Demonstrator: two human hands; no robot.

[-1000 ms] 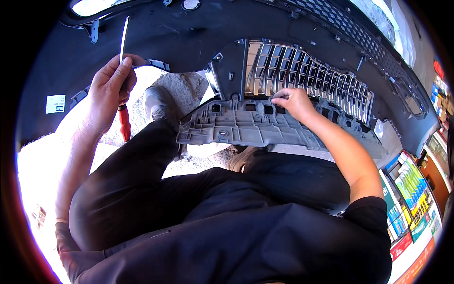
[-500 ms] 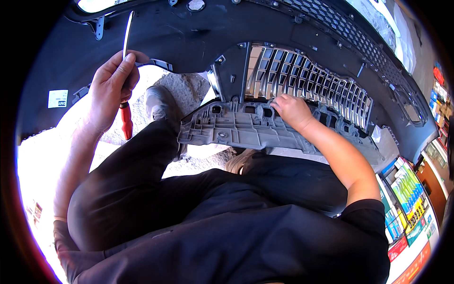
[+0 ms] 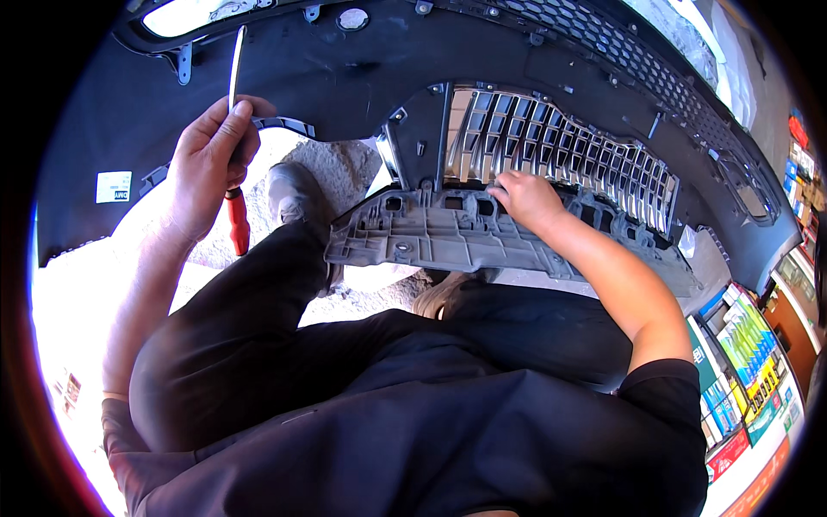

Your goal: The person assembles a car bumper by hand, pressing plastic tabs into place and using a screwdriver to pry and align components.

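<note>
My left hand (image 3: 209, 164) is closed round a screwdriver (image 3: 238, 226) with a red handle. Its bright metal shaft points upward, in front of the black car bumper (image 3: 370, 82). My right hand (image 3: 530, 200) has its fingers curled and pressed together at the upper edge of a ribbed grey plastic panel (image 3: 431, 234). What lies between those fingertips is hidden. Just beyond that hand is the chrome grille (image 3: 551, 129), set in the bumper, with rows of slots.
The large bumper curves across the far side, with a honeycomb mesh (image 3: 603, 39) along it. My shoe (image 3: 295, 194) stands left of the panel, near a rough grey stone-like block (image 3: 345, 164). At the lower right stands a rack of colourful packages (image 3: 743, 353).
Both hands stay nearly in place. The left hand and screwdriver appear slightly lower and to the right, while the bumper's left side shifts similarly in view. My right fingers remain at the panel's edge.
</note>
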